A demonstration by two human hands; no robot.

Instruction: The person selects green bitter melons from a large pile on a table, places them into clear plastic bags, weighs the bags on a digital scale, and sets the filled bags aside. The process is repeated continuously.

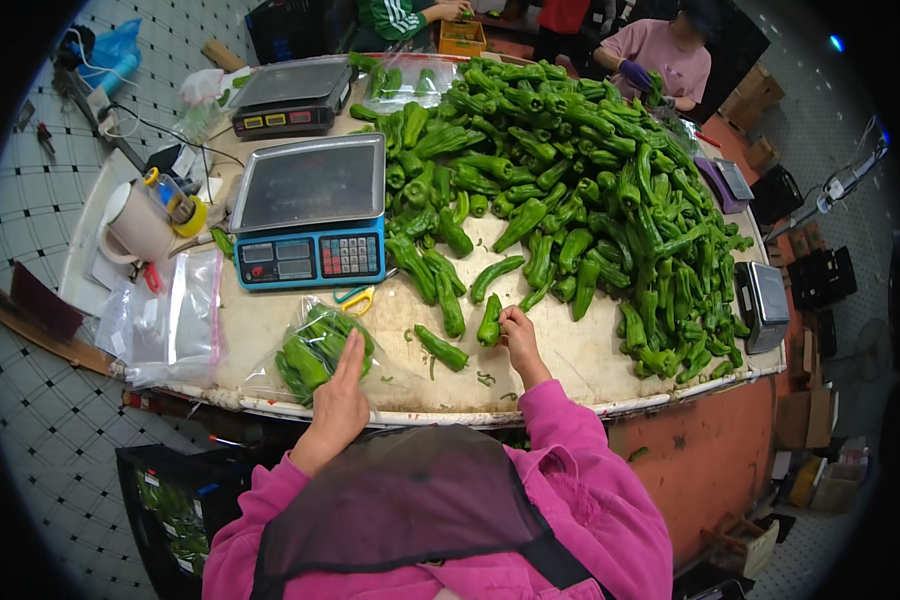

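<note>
My right hand (521,337) pinches a green pepper (489,321) just above the table near its front edge. My left hand (343,396) lies with straight fingers against the right side of a clear plastic bag (311,319) filled with green peppers (305,361). Whether its hidden thumb and fingers grip the bag's film is unclear. Between my hands, a loose pepper (441,348) lies on the tabletop, with a curved pepper (496,277) farther back. A large heap of green peppers (570,165) covers the table's middle and right.
A blue weighing scale (311,251) stands behind the bag, with yellow-handled scissors (358,301) at its front. Flat plastic bags (195,315) and a pitcher (139,221) sit left. Another scale (765,307) stands at the right edge. A person in pink (667,56) handles peppers across the table.
</note>
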